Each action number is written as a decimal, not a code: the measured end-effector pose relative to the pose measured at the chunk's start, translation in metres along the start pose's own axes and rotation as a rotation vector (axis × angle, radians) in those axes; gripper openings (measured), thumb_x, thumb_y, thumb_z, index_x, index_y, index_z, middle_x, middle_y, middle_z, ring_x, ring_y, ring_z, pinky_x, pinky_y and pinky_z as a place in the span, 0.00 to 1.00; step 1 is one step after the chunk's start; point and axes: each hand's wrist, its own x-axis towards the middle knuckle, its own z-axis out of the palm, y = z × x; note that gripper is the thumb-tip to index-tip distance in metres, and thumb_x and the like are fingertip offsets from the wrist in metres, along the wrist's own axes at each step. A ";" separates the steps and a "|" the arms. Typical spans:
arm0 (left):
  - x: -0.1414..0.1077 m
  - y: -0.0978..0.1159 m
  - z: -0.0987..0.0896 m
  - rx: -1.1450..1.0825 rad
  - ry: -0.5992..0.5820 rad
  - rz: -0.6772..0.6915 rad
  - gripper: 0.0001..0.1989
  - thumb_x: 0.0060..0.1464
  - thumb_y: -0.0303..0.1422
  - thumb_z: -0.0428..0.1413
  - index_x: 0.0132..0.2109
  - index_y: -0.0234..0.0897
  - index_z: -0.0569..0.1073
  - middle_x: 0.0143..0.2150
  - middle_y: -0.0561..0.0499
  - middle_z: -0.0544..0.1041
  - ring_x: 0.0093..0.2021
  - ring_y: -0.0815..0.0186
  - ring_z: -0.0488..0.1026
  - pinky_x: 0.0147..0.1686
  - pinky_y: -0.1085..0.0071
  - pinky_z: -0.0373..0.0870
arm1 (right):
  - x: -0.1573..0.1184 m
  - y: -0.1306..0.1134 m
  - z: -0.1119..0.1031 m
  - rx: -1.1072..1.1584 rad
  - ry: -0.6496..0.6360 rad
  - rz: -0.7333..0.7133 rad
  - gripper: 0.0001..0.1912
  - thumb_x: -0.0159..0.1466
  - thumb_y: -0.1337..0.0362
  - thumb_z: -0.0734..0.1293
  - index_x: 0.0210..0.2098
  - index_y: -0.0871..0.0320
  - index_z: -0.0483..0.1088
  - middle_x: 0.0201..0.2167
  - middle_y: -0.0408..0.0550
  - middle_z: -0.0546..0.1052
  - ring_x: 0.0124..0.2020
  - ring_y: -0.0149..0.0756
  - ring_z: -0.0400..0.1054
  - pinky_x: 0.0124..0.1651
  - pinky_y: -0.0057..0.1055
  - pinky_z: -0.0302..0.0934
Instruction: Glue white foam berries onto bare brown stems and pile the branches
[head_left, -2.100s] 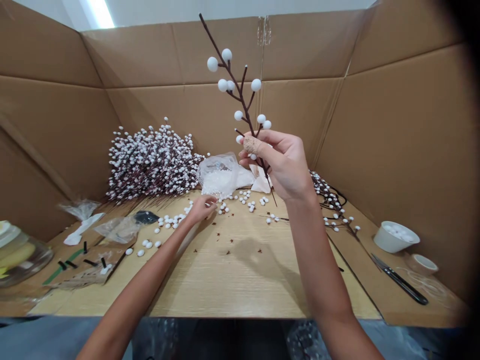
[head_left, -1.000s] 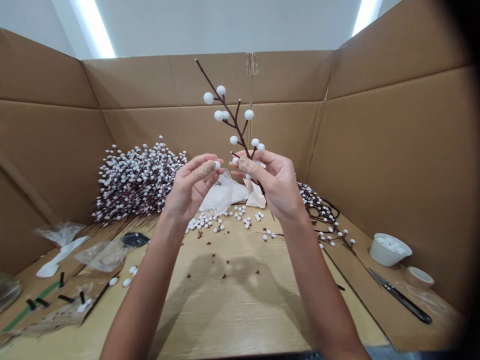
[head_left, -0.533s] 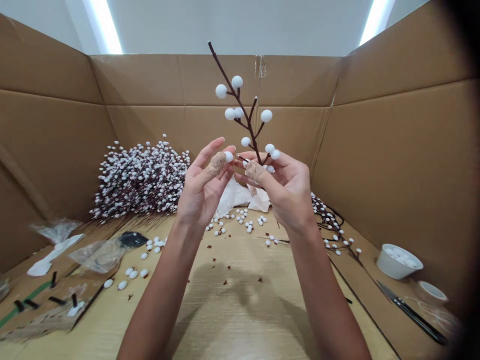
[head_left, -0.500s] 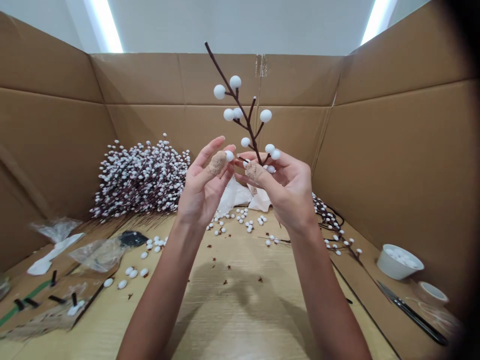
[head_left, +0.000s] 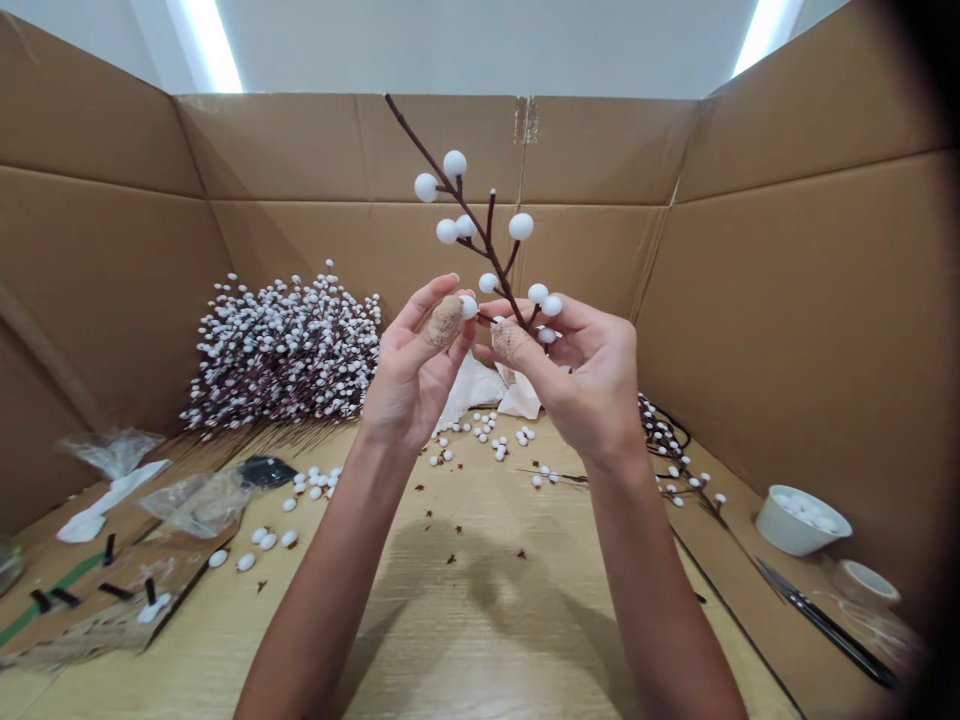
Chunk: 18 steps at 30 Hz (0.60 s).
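Well, the left hand [head_left: 417, 370] pinches a white foam berry [head_left: 469, 307] between its fingertips, right at a low twig of the dark brown spray [head_left: 487, 245]. The right hand [head_left: 585, 385] grips that spray near its base, high above the bench [head_left: 480, 640], and the two hands nearly touch. Most twigs carry berries; one upright twig [head_left: 491, 205] seems bare, though it's hard to be sure. Behind, a big heap of berried sprays [head_left: 285, 355] stands, with loose berries [head_left: 480, 425] scattered across the bench.
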 end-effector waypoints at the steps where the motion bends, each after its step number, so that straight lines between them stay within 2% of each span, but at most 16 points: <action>1: 0.000 0.000 0.000 0.001 -0.001 0.002 0.11 0.45 0.28 0.65 0.39 0.38 0.76 0.38 0.53 0.79 0.47 0.66 0.75 0.44 0.78 0.73 | 0.000 0.000 0.000 -0.007 0.004 -0.002 0.04 0.55 0.64 0.70 0.30 0.58 0.73 0.29 0.44 0.74 0.31 0.31 0.69 0.27 0.27 0.66; 6: -0.001 -0.001 0.002 0.012 -0.010 0.010 0.14 0.43 0.29 0.66 0.40 0.39 0.76 0.37 0.54 0.78 0.45 0.66 0.76 0.43 0.78 0.73 | -0.002 -0.002 0.000 -0.038 0.008 -0.026 0.03 0.57 0.66 0.68 0.31 0.59 0.73 0.29 0.44 0.74 0.29 0.29 0.69 0.27 0.27 0.65; 11: -0.002 -0.004 0.002 0.031 0.005 0.002 0.15 0.43 0.28 0.65 0.41 0.39 0.75 0.38 0.53 0.78 0.47 0.64 0.75 0.46 0.75 0.72 | -0.002 -0.002 -0.001 -0.130 0.045 -0.066 0.05 0.57 0.65 0.68 0.32 0.60 0.74 0.27 0.43 0.73 0.29 0.29 0.69 0.30 0.28 0.66; 18: -0.003 -0.005 0.005 0.005 0.009 0.023 0.16 0.42 0.27 0.66 0.40 0.39 0.73 0.37 0.54 0.77 0.44 0.69 0.75 0.45 0.79 0.71 | -0.002 0.000 -0.001 -0.149 0.065 -0.094 0.06 0.57 0.64 0.68 0.33 0.60 0.74 0.27 0.43 0.73 0.28 0.28 0.67 0.30 0.27 0.65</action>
